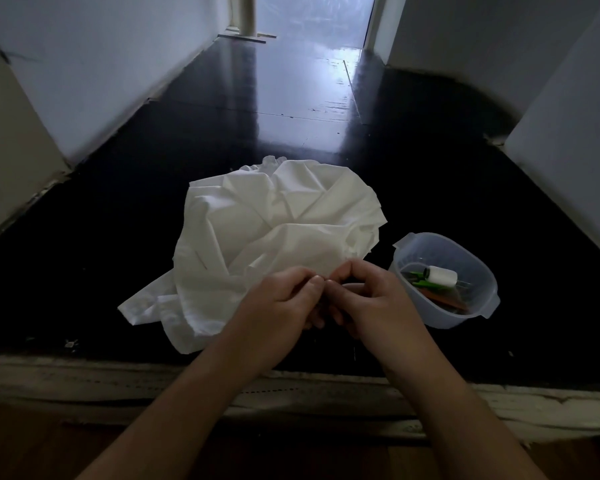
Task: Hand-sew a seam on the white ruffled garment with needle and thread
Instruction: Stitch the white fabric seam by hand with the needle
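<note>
The white ruffled garment (274, 233) lies crumpled on the dark floor, its gathered frill at the far edge. My left hand (281, 299) and my right hand (368, 299) meet just in front of it, fingertips pinched together and touching. A thin pale strand that looks like thread shows between my right thumb and forefinger. No needle can be made out; whatever my left fingertips pinch is too small to see. A white thread spool (440, 276) lies in the bowl to the right.
A translucent plastic bowl (482, 271) stands right of the garment, holding the spool and green and orange tools. The glossy black floor (291, 98) runs ahead between pale walls. A worn pale step edge (84, 379) crosses under my forearms.
</note>
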Demonstrator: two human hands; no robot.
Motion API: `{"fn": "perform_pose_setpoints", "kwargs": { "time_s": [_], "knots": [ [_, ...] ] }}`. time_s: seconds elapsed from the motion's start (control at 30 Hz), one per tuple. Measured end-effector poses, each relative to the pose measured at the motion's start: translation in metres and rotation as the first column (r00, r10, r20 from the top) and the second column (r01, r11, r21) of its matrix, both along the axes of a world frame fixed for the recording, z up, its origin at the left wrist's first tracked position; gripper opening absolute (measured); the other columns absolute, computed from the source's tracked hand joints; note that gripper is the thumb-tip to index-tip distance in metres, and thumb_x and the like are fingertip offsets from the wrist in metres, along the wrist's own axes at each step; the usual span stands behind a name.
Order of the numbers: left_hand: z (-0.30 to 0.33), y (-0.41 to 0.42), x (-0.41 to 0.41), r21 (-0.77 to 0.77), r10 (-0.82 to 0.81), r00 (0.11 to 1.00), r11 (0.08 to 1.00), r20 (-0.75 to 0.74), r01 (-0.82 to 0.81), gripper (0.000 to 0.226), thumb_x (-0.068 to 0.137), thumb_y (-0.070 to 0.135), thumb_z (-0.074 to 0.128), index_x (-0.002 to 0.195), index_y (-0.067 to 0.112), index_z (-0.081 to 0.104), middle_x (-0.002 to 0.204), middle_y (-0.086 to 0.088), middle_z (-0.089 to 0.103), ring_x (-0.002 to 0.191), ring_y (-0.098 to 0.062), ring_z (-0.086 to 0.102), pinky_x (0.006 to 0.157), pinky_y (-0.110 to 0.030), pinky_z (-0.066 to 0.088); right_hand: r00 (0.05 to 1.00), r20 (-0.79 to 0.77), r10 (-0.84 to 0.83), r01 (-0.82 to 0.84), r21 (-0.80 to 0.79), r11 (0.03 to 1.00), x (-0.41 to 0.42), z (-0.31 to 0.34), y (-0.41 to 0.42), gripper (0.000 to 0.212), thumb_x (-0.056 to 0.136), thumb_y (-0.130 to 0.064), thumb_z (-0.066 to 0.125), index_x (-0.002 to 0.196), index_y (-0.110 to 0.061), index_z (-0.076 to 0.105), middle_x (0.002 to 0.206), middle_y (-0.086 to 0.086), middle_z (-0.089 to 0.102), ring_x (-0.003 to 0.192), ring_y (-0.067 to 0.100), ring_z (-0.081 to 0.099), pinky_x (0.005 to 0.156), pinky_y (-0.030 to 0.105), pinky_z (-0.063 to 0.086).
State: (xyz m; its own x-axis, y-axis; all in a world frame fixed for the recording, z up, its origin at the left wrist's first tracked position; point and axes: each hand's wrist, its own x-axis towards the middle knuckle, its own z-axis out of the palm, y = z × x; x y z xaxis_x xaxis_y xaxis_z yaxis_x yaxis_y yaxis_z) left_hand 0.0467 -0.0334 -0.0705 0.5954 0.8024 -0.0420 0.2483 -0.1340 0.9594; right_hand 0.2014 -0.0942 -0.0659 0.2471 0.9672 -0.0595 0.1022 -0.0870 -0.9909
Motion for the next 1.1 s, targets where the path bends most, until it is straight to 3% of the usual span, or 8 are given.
{"fn": "perform_pose_setpoints", "kwargs": {
  "time_s": [0.1,0.33,0.57,0.73,1.1],
  "knots": [
    [-0.002,0.004,-0.001,-0.026,-0.002,1.000,1.000,-0.012,0.002,0.027,0.107,0.025,0.054,0.092,0.020,0.075,0.072,0.001,0.070,0.059,-0.008,0.061,0.060,-0.028,0.048,1.000,0.027,0.010,-0.010,-0.013,1.000,0.001,0.000,0.001,0.018,0.099,-0.017,0.067,0.083,-0.009,0.066,0.059,0.009,0.061,0.049,0.014,0.051,0.046,0.019,0.037],
    [-0.002,0.011,-0.006,-0.054,0.030,0.999,0.998,-0.015,-0.030,0.018,0.101,0.024,0.065,0.090,0.015,0.077,0.056,0.017,0.063,0.051,0.005,0.057,0.052,-0.010,0.040,0.999,0.034,0.028,-0.027,-0.030,0.999,0.002,0.002,-0.001,0.016,0.098,-0.018,0.067,0.086,-0.010,0.069,0.060,0.006,0.058,0.051,0.013,0.048,0.047,0.020,0.036],
    [-0.001,0.010,-0.009,0.013,0.030,0.998,0.999,-0.047,-0.030,0.011,0.096,0.024,0.073,0.087,0.019,0.078,0.066,0.008,0.070,0.056,0.001,0.063,0.054,-0.011,0.044,0.999,-0.034,-0.038,0.036,-0.052,0.998,0.005,0.000,0.001,0.015,0.100,-0.016,0.065,0.085,-0.014,0.065,0.063,0.006,0.057,0.051,0.014,0.046,0.046,0.021,0.036],
    [0.000,0.012,-0.012,-0.046,0.091,0.995,0.995,-0.049,-0.094,0.012,0.095,0.022,0.073,0.085,0.018,0.078,0.061,0.011,0.067,0.052,0.003,0.060,0.052,-0.010,0.042,0.992,-0.062,-0.106,0.101,-0.079,0.992,0.009,0.001,0.001,0.017,0.102,-0.016,0.061,0.086,-0.012,0.063,0.064,0.006,0.058,0.054,0.017,0.047,0.046,0.023,0.035],
    [0.003,0.020,-0.022,0.056,0.178,0.973,0.984,-0.146,-0.172,0.011,0.095,0.023,0.073,0.086,0.021,0.078,0.055,0.021,0.063,0.050,0.007,0.057,0.050,-0.006,0.039,0.987,-0.060,-0.146,0.139,-0.114,0.984,0.021,0.003,0.000,0.012,0.104,-0.012,0.059,0.093,-0.010,0.064,0.063,0.002,0.055,0.051,0.011,0.044,0.045,0.024,0.032]
  ]
}}
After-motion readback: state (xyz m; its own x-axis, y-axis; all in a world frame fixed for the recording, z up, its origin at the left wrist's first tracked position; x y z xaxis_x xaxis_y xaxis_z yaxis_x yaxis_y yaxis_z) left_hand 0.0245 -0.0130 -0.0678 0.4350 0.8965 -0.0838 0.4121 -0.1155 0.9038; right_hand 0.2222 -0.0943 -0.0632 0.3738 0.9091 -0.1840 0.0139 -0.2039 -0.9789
